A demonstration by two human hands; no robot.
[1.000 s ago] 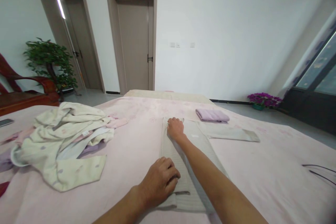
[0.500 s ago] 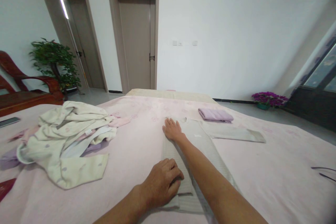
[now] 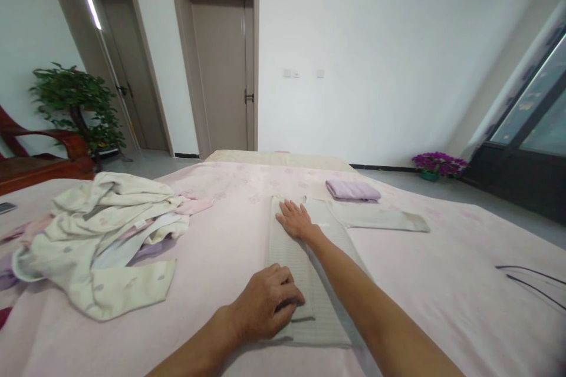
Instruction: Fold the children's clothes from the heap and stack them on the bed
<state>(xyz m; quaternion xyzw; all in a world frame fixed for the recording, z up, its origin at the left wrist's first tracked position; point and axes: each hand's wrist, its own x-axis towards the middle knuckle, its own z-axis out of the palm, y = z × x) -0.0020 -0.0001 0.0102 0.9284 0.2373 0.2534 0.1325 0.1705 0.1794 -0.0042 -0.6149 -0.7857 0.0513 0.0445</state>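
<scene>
A pale grey-green striped garment (image 3: 327,283) lies flat on the pink sheet (image 3: 221,235), its left side folded inward and one sleeve stretched out to the right. My right hand (image 3: 295,221) rests flat on the upper folded part, fingers spread. Nearer to me, my left hand (image 3: 272,300) lies on the lower left edge of the garment, its fingers curled and close together; whether cloth is pinched beneath them is hidden. Beyond the sleeve sits a folded lilac cloth (image 3: 352,190).
A rumpled heap of cream clothes (image 3: 119,235) lies at the left. Thin dark glasses arms (image 3: 530,280) show at the right edge. A phone (image 3: 6,208) is at the far left, near a wooden armchair (image 3: 66,141).
My right hand has shifted slightly from the garment's upper left edge onto the folded part. My left hand has hardly moved on the cloth. The whole view has turned slightly right.
</scene>
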